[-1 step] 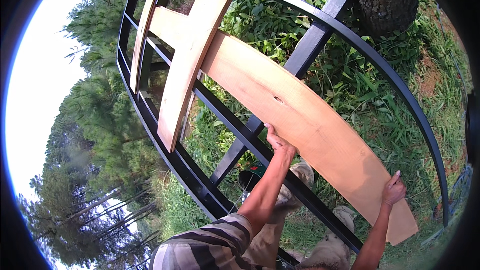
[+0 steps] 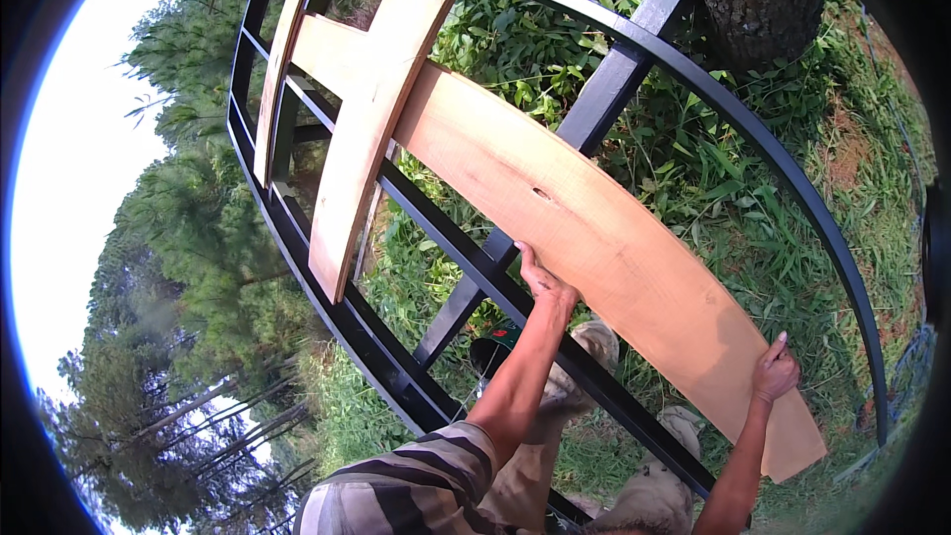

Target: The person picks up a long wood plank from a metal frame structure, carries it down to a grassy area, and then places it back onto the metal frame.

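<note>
A long, pale wooden plank (image 2: 604,238) with a small dark knot slants from the upper left to the lower right over a black metal frame. My left hand (image 2: 545,282) holds its near edge around the middle, thumb up along the edge, the other fingers mostly hidden below. Close to the plank's lower right end, my right hand (image 2: 777,373) is closed on the edge, its thumb stretched along the top. Toward its far end the plank passes beneath a second wooden plank (image 2: 362,139) that lies across it.
Black rails (image 2: 792,178) of the frame curve around the planks. A narrower plank (image 2: 279,79) lies at the upper left. A tree trunk (image 2: 761,0) stands at the far right, above leafy plants and grass. A dark cap-like object (image 2: 485,352) shows beside my left forearm.
The whole scene sits slightly further left in the picture. Both hands keep their places on the plank.
</note>
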A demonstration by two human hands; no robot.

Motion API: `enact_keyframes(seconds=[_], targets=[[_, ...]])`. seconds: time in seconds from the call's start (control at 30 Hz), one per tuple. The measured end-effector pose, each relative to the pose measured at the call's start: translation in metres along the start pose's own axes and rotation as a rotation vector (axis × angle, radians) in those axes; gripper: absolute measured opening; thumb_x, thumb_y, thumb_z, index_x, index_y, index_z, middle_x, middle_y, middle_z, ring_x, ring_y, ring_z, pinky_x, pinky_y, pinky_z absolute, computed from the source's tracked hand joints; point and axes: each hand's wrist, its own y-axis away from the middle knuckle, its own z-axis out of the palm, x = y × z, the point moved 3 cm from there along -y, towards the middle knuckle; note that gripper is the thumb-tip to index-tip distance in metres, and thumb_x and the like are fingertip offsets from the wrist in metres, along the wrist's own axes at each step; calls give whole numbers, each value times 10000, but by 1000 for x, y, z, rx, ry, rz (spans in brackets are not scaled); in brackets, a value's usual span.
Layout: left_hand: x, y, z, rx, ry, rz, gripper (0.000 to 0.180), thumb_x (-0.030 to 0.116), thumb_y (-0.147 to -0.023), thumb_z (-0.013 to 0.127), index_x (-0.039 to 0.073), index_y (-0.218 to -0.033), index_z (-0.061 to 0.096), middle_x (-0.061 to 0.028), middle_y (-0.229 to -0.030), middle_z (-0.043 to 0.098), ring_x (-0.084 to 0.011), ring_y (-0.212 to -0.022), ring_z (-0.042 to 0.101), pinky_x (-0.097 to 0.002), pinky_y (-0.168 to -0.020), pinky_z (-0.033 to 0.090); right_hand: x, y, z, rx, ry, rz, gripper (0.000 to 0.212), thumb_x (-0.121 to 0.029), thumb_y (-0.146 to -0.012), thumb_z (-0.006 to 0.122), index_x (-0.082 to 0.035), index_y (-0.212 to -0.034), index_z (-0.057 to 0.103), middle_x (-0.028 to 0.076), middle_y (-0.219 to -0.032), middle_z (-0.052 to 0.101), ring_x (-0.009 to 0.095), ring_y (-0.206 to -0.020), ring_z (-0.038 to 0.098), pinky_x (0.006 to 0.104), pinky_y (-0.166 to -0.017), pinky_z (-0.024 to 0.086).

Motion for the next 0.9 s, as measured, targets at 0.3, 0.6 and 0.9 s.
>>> enact_keyframes(seconds=[0.3,0.6,0.9], targets=[[-45,61,-52,-145,-362,-169,938,725,-932,463,112,-1597,216,-110,-1663,229,-330,-1517,218,-555,-1224,149,-118,-16,-20,-214,32,101,625,-510,-1006,488,-66,-628,712,199,-618,651,416,-600,647,522,-563,488],[-98,138,-82,-180,-567,-528,833,633,-909,617,127,-1514,350,-103,-1534,444,-285,-1382,449,-452,-1134,363,-241,-36,-46,-426,-343,45,672,-608,-993,464,-48,-713,707,208,-685,683,407,-674,688,519,-612,515],[-141,120,-95,-208,-554,-584,686,625,-916,619,124,-1376,528,-35,-1336,635,-213,-1246,562,-439,-1075,419,-251,-9,-55,-229,-778,-198,448,-366,-983,602,-63,-1313,618,206,-1354,551,364,-1276,520,537,-1128,343]])
